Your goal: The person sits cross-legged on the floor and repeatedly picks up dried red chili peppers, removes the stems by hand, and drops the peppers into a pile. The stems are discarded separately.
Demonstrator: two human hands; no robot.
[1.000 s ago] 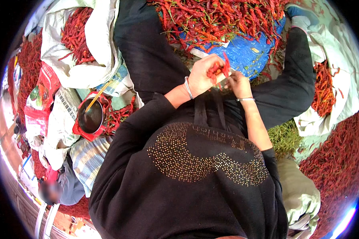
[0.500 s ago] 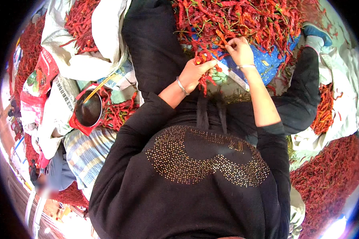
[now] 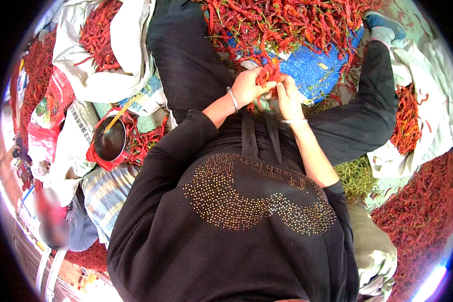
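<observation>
Wrapped in my left hand is a bunch of red chili peppers, which stick up past the thumb and hang a little below the fingers. Close against it, my right hand is closed in a pinch on a red chili pepper at the bunch's lower right side. The fingertips of both hands nearly meet, so the exact grip is partly hidden. Just beyond the hands, a large heap of red chilies with green stems lies on a blue plastic sheet.
A dark pot with chopsticks stands in a red bag to the left. Behind it are white sacks of chilies. Green stems are heaped at the right, near an open chili sack and a wide chili pile.
My right hand has come down and left from the heap's edge, with the chili in its pinch, to meet the left hand. The long pale strip beside the hands no longer shows.
</observation>
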